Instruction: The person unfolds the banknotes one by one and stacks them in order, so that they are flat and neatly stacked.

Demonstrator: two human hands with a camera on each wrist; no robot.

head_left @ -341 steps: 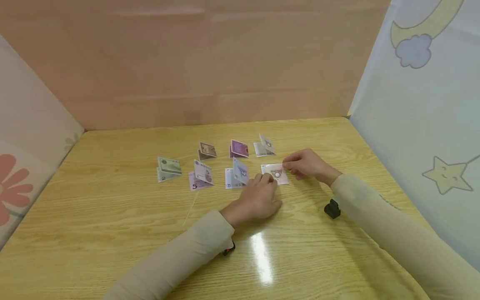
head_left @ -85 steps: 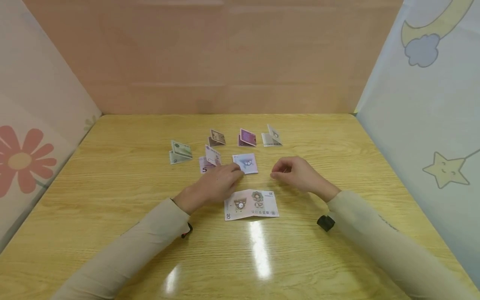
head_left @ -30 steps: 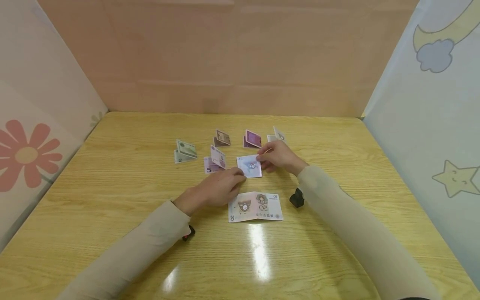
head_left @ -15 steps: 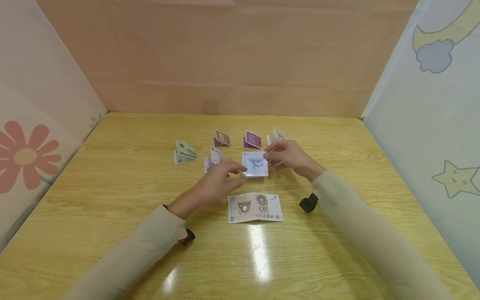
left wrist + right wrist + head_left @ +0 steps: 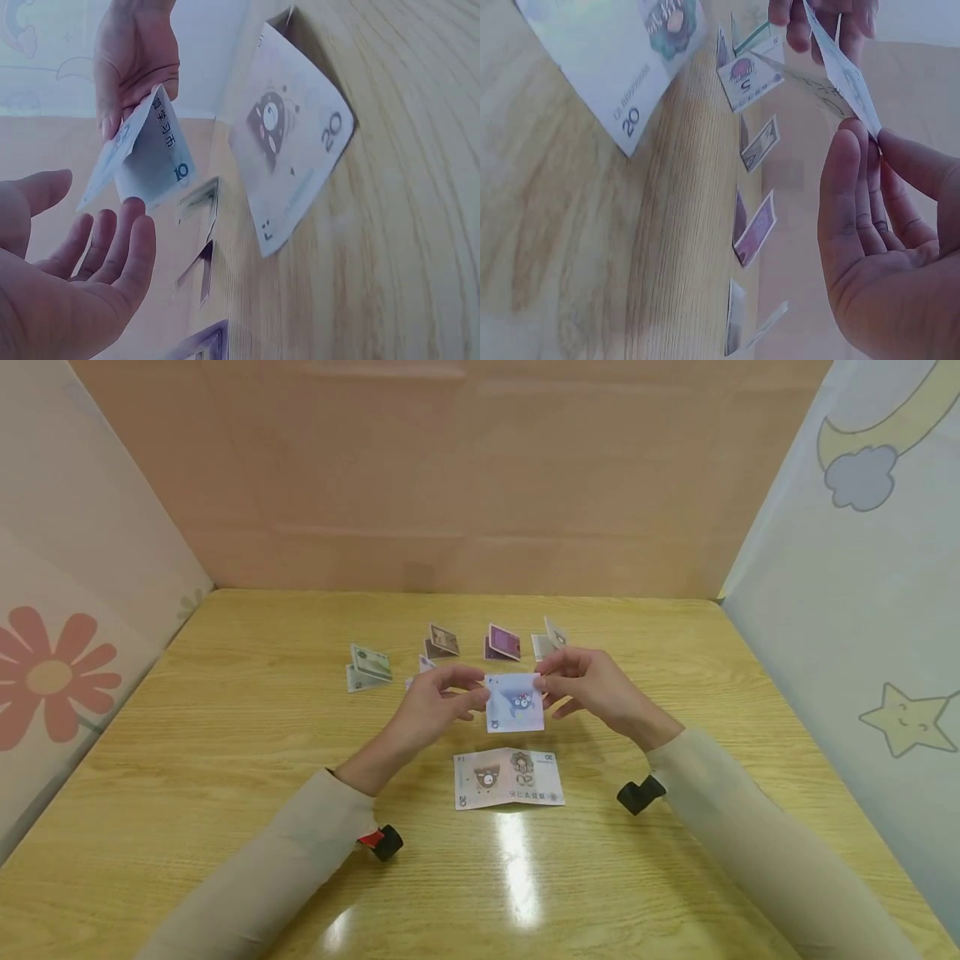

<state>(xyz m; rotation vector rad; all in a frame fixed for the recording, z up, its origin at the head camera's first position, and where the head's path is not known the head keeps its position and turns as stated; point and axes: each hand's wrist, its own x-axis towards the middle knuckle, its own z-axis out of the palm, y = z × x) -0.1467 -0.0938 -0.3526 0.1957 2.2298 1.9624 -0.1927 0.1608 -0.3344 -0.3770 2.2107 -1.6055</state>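
My right hand (image 5: 600,689) pinches the right edge of a folded blue play banknote (image 5: 514,703) marked 10, thumb on one face and fingers on the other. The note is raised off the table, and the left wrist view shows its halves standing apart like a tent. At its left edge is my left hand (image 5: 435,706); its thumb and fingers are spread, with the fingertips (image 5: 135,210) right at the note's edge. Below the hands a pinkish-brown 20 banknote (image 5: 509,779) lies unfolded on the table, creased across the middle.
Behind the hands stand several folded notes: green (image 5: 370,667), brown (image 5: 442,641), magenta (image 5: 502,643) and grey (image 5: 551,637). A purple 5 note (image 5: 746,79) is partly behind my left hand in the head view. Papered walls border the wooden table (image 5: 225,760).
The 20 note, earlier folded under both hands, now lies unfolded nearer me. The blue note has been lifted from the table and brought closer; my left hand let go, then came back to its edge.
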